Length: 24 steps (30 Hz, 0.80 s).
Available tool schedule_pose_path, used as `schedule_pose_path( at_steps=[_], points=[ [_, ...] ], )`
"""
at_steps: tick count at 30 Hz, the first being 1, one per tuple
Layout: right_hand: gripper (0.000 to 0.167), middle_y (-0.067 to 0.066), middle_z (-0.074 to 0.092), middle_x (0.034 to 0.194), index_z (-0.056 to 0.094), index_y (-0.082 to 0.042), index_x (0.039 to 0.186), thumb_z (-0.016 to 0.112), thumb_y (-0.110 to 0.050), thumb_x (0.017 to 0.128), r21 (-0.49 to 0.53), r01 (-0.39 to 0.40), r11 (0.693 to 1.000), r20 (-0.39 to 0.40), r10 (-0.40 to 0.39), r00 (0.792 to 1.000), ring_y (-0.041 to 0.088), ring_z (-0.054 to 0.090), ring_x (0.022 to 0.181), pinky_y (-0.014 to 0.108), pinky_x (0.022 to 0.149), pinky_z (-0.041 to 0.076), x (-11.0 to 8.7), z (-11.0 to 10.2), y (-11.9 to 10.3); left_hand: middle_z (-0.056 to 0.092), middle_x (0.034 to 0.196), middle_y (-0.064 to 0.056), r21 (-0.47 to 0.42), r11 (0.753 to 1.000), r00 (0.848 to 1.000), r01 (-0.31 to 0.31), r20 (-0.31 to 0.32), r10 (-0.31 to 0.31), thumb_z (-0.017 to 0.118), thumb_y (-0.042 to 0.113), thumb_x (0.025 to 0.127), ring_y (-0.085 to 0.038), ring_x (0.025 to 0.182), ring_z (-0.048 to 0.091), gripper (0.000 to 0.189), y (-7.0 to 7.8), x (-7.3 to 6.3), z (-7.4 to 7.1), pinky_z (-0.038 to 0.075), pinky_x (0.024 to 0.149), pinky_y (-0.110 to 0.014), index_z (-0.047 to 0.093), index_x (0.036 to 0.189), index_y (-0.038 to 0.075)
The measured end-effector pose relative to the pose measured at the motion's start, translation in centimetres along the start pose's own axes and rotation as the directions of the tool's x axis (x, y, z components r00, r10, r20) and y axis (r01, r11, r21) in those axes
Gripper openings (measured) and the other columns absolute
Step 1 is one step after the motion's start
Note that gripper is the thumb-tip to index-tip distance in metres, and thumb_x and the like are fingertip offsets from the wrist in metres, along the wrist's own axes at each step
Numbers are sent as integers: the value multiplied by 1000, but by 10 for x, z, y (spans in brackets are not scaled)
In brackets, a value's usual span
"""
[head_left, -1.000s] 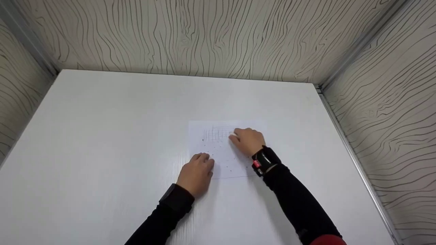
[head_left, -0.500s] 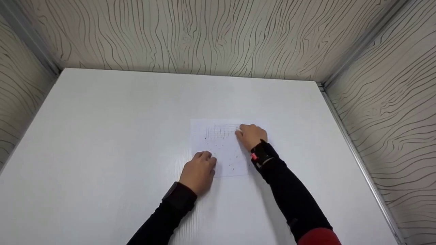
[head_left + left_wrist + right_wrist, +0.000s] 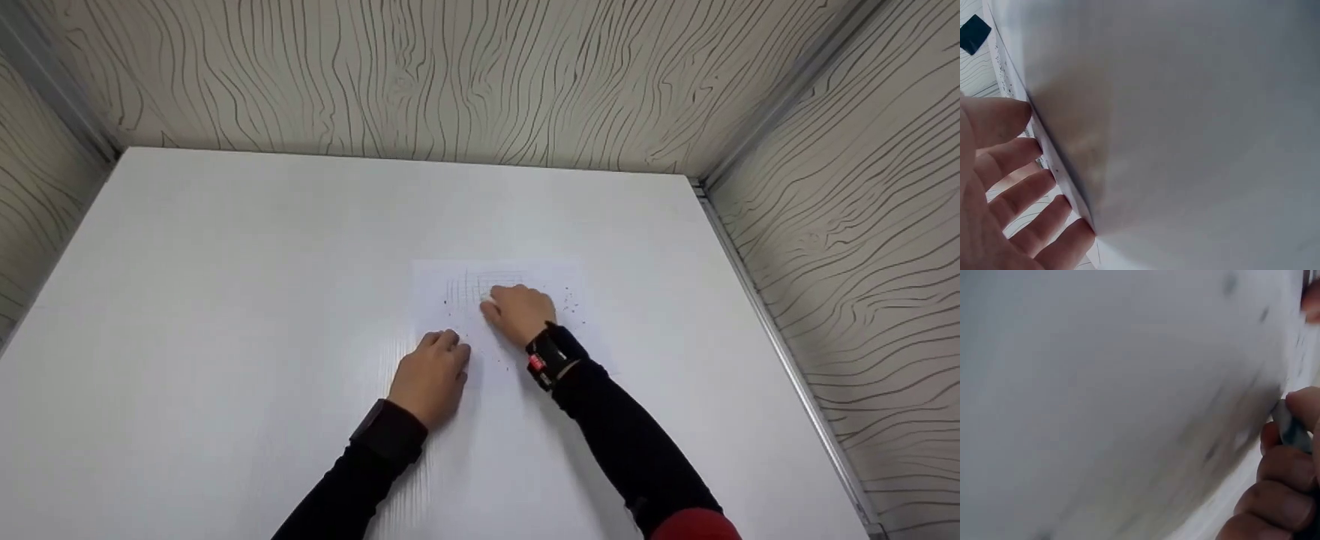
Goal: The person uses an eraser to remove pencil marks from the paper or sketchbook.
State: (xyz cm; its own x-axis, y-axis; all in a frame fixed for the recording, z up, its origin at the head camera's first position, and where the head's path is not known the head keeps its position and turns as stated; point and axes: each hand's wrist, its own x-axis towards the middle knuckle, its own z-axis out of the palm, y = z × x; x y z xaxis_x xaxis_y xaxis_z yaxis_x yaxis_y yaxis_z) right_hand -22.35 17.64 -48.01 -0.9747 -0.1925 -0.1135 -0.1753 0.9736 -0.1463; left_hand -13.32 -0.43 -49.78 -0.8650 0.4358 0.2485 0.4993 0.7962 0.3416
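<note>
A sheet of white paper [image 3: 435,319] lies on the white table, with a pencil-line grid [image 3: 459,289] across its upper part. My right hand [image 3: 521,311] is over the grid, pinching a small eraser [image 3: 1287,424] between thumb and curled fingers. In the right wrist view the eraser, pale at its tip and darker behind, touches the sheet. My left hand [image 3: 431,379] rests near the paper's lower left, its relaxed fingertips [image 3: 1075,239] down on the surface. Dark eraser crumbs [image 3: 573,306] are scattered over the sheet, several of them to the right of my right hand.
The white tabletop [image 3: 247,315] stretches around the paper. Wood-grain patterned panels [image 3: 405,82] stand at the back and on both sides, with a metal rail [image 3: 780,337] along the right edge.
My right hand first shifts slightly right and up, then moves back left and down over the grid with the eraser. Crumbs now show at the paper's right side. My left hand stays in place.
</note>
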Motion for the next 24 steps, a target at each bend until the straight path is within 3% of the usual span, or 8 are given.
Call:
schedule_pose_path(
  at_steps=[4,7,11,16,20,24],
  points=[
    [35,5,48,66,57,-8,78,55,-30,105,-3,-135,991,-40,135,990,22,46,62,36,59,43,-2,-7,37,67,109,-10,-1,1000,999,31,27,-31,77,11,89,-31,109,64,17,0,0,0,61,82,-42,75,106,6],
    [37,4,47,65,58,-6,79,53,-30,106,-6,-162,987,-42,162,986,21,45,60,34,57,40,-4,-9,47,67,107,-11,-7,999,999,31,45,-31,77,11,89,-31,108,65,17,0,0,0,61,81,-42,75,106,6],
    [36,4,49,67,59,-7,84,51,-33,108,26,-86,996,1,86,996,21,48,61,34,57,42,-6,-9,30,68,109,-11,-5,1000,999,7,32,-7,75,8,90,-31,109,67,16,-2,-2,-2,60,85,-42,76,106,6],
    [33,6,56,71,61,-8,88,55,-34,106,15,7,1000,19,-7,1000,25,58,66,41,62,52,-8,-8,-4,72,110,-11,0,1000,999,-16,-44,16,72,4,91,-28,109,69,13,-7,-6,-3,60,88,-40,78,103,4],
    [36,6,57,71,61,-9,85,56,-38,104,-4,51,999,25,-51,998,26,61,68,43,64,54,-9,1,-18,72,119,-13,16,1000,1000,-23,-19,23,77,9,89,-30,115,67,24,-9,-10,-3,58,94,-40,76,111,2],
    [35,5,55,69,59,-10,81,57,-36,103,11,66,998,9,-66,998,23,56,64,42,60,51,-10,7,-8,70,124,-14,30,999,1000,-15,18,14,80,14,87,-30,119,66,33,-8,-12,-3,57,96,-41,74,118,3]
  ],
)
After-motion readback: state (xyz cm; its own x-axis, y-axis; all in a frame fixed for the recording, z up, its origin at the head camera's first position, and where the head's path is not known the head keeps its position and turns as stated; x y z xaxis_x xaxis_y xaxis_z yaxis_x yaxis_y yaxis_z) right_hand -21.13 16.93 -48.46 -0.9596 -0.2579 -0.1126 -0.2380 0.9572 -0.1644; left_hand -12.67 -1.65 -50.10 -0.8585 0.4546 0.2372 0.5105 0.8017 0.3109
